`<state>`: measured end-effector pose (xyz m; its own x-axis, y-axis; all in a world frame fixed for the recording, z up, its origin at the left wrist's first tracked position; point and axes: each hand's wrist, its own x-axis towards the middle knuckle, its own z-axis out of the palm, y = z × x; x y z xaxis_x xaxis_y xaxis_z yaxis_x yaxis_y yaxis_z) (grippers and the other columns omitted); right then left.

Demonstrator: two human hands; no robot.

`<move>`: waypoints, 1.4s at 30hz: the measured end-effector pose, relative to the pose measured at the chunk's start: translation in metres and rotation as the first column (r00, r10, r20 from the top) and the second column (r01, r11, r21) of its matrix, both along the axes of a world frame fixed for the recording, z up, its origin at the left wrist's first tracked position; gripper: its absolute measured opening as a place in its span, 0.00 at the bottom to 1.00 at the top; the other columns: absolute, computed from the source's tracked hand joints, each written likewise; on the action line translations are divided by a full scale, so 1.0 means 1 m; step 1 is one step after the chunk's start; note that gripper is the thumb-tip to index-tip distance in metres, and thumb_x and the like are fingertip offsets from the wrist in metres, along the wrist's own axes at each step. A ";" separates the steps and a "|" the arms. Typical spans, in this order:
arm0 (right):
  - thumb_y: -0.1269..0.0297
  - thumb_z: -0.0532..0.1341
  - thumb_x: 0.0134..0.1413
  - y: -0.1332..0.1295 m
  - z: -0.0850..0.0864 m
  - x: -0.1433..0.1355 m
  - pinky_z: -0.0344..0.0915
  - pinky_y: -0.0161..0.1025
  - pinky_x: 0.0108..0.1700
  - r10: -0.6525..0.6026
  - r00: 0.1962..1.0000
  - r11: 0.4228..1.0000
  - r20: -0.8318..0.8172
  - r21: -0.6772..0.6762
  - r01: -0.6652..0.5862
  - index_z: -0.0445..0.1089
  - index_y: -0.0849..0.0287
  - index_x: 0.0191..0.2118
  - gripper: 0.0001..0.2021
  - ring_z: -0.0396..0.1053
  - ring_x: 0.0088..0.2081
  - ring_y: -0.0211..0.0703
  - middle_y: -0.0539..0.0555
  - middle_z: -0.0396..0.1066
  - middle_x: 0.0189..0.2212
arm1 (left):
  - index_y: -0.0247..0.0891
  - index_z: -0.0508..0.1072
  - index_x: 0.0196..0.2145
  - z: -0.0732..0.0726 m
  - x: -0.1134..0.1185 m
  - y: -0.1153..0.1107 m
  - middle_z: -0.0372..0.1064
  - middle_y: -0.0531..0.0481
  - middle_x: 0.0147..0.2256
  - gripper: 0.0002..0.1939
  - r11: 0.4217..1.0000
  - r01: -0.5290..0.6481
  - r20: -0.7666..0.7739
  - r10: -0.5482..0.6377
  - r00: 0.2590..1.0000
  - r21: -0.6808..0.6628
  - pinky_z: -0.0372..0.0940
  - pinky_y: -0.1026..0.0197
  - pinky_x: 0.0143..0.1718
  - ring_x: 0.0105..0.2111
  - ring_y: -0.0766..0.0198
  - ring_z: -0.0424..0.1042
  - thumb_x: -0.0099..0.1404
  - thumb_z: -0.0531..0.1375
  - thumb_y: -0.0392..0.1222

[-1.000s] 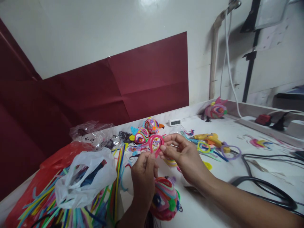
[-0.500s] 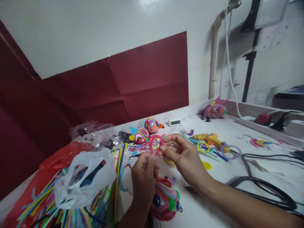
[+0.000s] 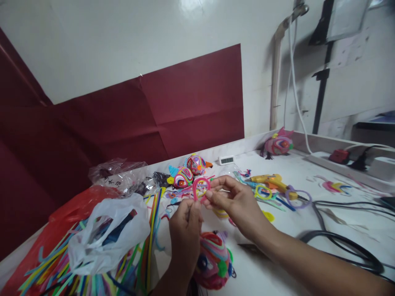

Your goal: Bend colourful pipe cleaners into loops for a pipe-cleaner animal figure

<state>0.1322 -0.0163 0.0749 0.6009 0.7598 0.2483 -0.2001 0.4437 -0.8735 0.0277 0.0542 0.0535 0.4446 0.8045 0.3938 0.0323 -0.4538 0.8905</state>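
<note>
Two bare hands, both yours, met above the white bench point(image 3: 256, 162) around a slim pink loop point(image 3: 195, 189), held up near the middle of the view. Your left hand point(image 3: 184, 228) had its grip drawn into a pinch on the loop's lower end, while the grip of your right hand point(image 3: 238, 204) pinched the loop's lower right side with thumb and finger. Close beside your left wrist sat a round multicoloured ornament point(image 3: 212, 259) bearing a green tuft. Beyond the loop, two more ornaments point(image 3: 182, 177) stood close together, a small white display point(image 3: 226, 160) to their right. On your right lay a yellow glue gun point(image 3: 271, 181), a purple ring point(image 3: 287, 197) by its handle; farther back, a pink ornament point(image 3: 279, 144) stood near a white power strip point(image 3: 321, 159). On your left, a white plastic bag point(image 3: 89, 251) lay over many coloured strips point(image 3: 46, 267), a red bag point(image 3: 77, 205) just behind, and a creased maroon sheet point(image 3: 197, 98) covered part of the wall point(image 3: 123, 37).
</note>
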 end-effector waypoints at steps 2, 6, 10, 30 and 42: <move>0.61 0.71 0.35 0.000 0.002 0.005 0.68 0.34 0.27 -0.011 0.998 1.000 0.067 0.002 0.011 0.66 0.60 0.31 0.17 0.69 0.22 0.35 0.46 0.68 0.20 | 0.40 0.60 0.20 0.000 -0.001 0.003 0.52 0.60 0.13 0.17 1.000 0.015 -0.034 -0.014 0.999 0.026 0.48 0.68 0.16 0.13 0.71 0.51 0.61 0.53 0.50; 0.60 0.71 0.35 -0.003 0.008 0.016 0.61 0.31 0.22 -0.038 0.988 0.999 0.148 -0.013 0.040 0.67 0.59 0.34 0.18 0.63 0.19 0.32 0.45 0.67 0.20 | 0.41 0.61 0.20 0.003 -0.004 0.006 0.54 0.59 0.14 0.16 0.997 0.031 -0.095 -0.025 0.995 0.064 0.49 0.67 0.17 0.13 0.70 0.52 0.61 0.52 0.50; 0.55 0.68 0.39 -0.008 0.014 0.027 0.60 0.32 0.22 0.087 0.983 0.990 0.160 -0.120 -0.068 0.69 0.61 0.32 0.16 0.62 0.18 0.33 0.45 0.66 0.18 | 0.41 0.59 0.19 0.007 -0.004 0.004 0.54 0.58 0.15 0.16 0.995 0.054 -0.127 -0.043 0.991 0.084 0.48 0.67 0.17 0.14 0.69 0.53 0.60 0.52 0.49; 0.65 0.64 0.50 -0.019 0.014 0.057 0.63 0.40 0.41 0.069 0.594 0.998 0.801 -0.059 -0.036 0.72 0.54 0.45 0.14 0.67 0.39 0.43 0.53 0.71 0.40 | 0.40 0.58 0.20 0.014 -0.009 0.009 0.53 0.59 0.16 0.14 0.954 0.226 -0.347 -0.147 0.926 0.198 0.50 0.66 0.22 0.18 0.69 0.55 0.63 0.51 0.43; 0.67 0.58 0.57 -0.023 0.018 0.042 0.59 0.41 0.44 0.064 0.034 0.996 0.997 -0.062 -0.065 0.70 0.64 0.39 0.07 0.65 0.39 0.43 0.57 0.69 0.35 | 0.39 0.56 0.20 0.014 -0.012 0.009 0.52 0.60 0.16 0.16 0.938 0.341 -0.406 -0.290 0.866 0.058 0.50 0.66 0.22 0.18 0.71 0.53 0.64 0.50 0.43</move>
<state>0.1742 -0.0390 0.0927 -0.2764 0.7798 0.5617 0.8354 0.4839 -0.2607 0.0160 0.0630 0.0677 0.8034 0.5512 0.2253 0.1975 -0.6036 0.7725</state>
